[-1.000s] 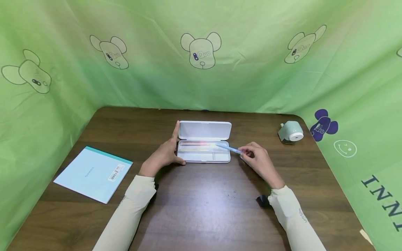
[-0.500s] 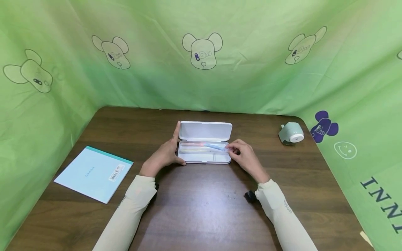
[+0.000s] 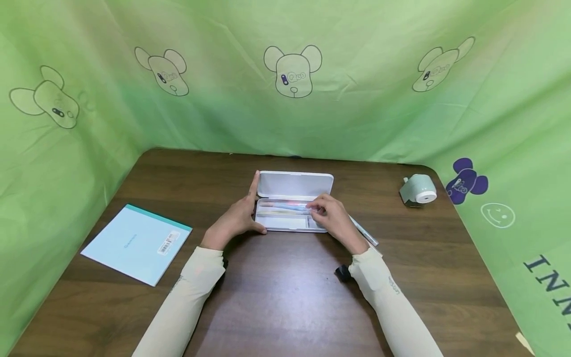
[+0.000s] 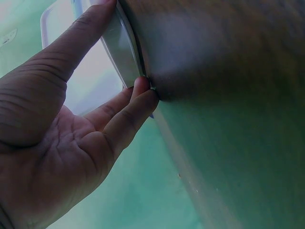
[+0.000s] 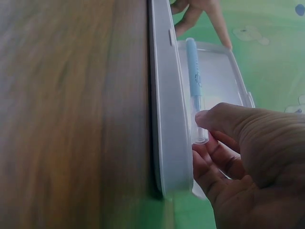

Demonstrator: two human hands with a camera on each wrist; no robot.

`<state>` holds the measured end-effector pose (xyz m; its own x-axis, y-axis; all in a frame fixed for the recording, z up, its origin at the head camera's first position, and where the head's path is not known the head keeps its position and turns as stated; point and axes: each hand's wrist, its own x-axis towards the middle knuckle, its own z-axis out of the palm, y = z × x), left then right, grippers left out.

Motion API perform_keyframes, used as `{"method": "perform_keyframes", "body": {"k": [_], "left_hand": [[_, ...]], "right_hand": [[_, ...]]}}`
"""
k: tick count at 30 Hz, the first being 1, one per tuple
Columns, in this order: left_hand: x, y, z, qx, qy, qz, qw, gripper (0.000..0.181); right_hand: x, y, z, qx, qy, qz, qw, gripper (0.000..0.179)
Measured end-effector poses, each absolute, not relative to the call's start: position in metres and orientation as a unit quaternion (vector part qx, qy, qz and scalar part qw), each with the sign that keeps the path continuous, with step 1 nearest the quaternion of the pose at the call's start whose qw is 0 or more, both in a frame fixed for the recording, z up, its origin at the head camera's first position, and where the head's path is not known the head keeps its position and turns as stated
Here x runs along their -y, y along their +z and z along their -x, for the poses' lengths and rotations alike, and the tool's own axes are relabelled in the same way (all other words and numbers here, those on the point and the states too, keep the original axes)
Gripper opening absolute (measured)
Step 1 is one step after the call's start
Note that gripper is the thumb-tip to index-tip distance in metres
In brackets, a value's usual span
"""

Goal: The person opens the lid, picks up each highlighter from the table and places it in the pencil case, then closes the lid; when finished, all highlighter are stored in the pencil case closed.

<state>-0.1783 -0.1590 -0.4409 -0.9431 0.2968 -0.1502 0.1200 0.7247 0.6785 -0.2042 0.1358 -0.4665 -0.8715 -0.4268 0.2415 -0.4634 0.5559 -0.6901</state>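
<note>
Right hand [image 3: 336, 221]: pinches blue pen [image 5: 194, 71] by its clear end. Left hand [image 3: 234, 218]: spread wide, touching pencil case [image 3: 281, 223].

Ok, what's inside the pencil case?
A pinkish pen and a yellowish pen show in the back compartment; the right hand pinches a blue pen there. That hand covers what's beneath.

The right hand [image 3: 336, 220] has moved leftward, from beyond the right end of the white pencil case [image 3: 281, 222] to over the case's right part. The light-blue pen [image 5: 194, 67] has gone with it — first jutting out past that end, now lying along the rear compartment, its clear end pinched. A slim pale stick [image 3: 365, 231] has come into view — just beside the right wrist.
</note>
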Motion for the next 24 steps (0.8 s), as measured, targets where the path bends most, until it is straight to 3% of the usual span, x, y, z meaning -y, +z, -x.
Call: {"method": "perform_keyframes", "body": {"k": [24], "left_hand": [[0.158, -0.443, 0.180, -0.920, 0.353, -0.115, 0.122, 0.159]], "right_hand": [[-0.106, -0.468, 0.211, 0.880, 0.389, -0.270, 0.027, 0.028]]}}
